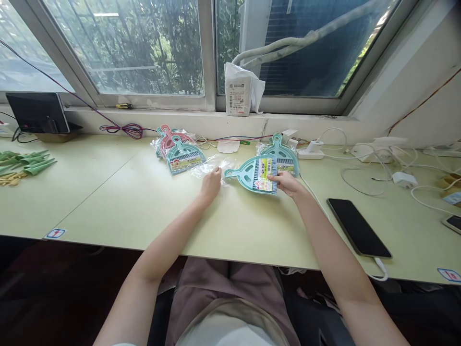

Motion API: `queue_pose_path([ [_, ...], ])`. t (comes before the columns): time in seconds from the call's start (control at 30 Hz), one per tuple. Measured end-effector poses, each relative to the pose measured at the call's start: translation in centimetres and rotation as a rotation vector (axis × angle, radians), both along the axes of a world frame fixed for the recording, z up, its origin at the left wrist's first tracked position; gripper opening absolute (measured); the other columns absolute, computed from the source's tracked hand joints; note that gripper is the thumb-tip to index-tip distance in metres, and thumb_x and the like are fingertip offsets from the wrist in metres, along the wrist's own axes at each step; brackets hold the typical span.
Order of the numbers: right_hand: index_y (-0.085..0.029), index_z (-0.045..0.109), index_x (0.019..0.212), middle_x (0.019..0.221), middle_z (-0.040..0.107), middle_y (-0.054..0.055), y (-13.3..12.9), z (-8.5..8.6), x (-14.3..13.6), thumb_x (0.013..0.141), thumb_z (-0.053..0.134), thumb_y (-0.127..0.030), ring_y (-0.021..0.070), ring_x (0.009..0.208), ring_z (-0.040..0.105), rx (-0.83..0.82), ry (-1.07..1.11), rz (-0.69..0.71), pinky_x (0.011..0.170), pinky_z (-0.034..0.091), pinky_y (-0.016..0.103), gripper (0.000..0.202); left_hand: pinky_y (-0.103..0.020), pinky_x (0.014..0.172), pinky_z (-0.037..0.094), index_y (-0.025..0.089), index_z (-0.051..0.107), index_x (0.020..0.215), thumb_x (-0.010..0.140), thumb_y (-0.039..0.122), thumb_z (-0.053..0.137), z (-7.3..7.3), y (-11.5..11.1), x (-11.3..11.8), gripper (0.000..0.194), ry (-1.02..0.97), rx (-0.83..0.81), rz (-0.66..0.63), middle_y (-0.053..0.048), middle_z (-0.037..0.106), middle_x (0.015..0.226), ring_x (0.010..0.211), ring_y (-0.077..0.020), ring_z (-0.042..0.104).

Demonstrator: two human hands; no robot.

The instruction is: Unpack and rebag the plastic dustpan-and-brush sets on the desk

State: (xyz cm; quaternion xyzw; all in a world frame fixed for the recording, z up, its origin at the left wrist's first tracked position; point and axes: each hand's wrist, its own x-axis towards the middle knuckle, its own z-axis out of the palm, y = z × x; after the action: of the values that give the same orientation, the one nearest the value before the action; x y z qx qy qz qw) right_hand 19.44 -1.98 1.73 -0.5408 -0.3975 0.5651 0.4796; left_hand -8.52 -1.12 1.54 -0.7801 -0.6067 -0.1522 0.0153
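My right hand grips a small teal dustpan-and-brush set by its bristle end. The set's handle points left, and a printed label covers part of the brush. Closed fingers of my left hand pinch a clear plastic bag, thin and crumpled, left of that handle. Behind my right hand lies another teal dustpan set, partly covered by the held one. To the left, a teal dustpan with a label overlaps a pink dustpan, with clear wrapping around them.
A black phone with a white cable lies at right. Chargers and a power strip sit at the back right. A tablet stands at the far left, near green bundles. A white box rests on the windowsill.
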Motion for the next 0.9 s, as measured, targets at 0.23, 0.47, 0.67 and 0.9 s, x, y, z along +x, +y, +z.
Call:
queue_pose_path([
  [0.23,-0.015,0.071,0.085,0.09,0.077,0.007,-0.2,-0.3,-2.1,0.073,0.075,-0.01,0.0207,0.082,0.073,0.108,0.093,-0.043,0.078,0.062,0.035,0.014,-0.033,0.102,0.05,0.02,0.039,0.149,0.087,-0.001,0.027,-0.1,-1.5,1.1,0.066,0.002,0.164,-0.213,-0.007,0.038,0.155,0.142,-0.0208,0.036],
  [0.47,-0.017,0.068,0.093,0.1,0.076,0.007,-1.4,-0.3,-4.3,0.073,0.076,-0.021,0.0202,0.088,0.072,0.235,0.12,-0.146,0.08,0.061,0.035,0.022,-0.034,0.101,0.051,0.019,0.035,0.151,0.088,0.0,0.025,0.5,-2.4,1.7,0.066,0.002,0.206,-0.168,-0.006,0.033,0.158,0.143,-0.0221,0.035],
  [0.67,-0.019,0.068,0.091,0.096,0.075,0.005,-1.0,-0.1,-3.2,0.068,0.078,-0.03,0.0209,0.089,0.072,0.343,-0.12,-0.316,0.078,0.06,0.033,0.028,-0.037,0.09,0.056,0.013,0.039,0.149,0.083,-0.003,0.028,1.2,-0.8,0.0,0.068,0.031,0.11,0.061,-0.017,0.037,0.154,0.116,-0.0275,0.062],
  [0.9,-0.018,0.068,0.088,0.092,0.075,0.005,-0.6,-0.2,-2.6,0.065,0.081,-0.027,0.021,0.083,0.071,0.279,-0.135,-0.296,0.076,0.061,0.035,0.027,-0.037,0.083,0.056,0.009,0.037,0.149,0.081,-0.004,0.027,0.0,0.1,-0.4,0.07,0.082,0.057,0.07,-0.02,0.038,0.152,0.108,-0.0278,0.065],
])
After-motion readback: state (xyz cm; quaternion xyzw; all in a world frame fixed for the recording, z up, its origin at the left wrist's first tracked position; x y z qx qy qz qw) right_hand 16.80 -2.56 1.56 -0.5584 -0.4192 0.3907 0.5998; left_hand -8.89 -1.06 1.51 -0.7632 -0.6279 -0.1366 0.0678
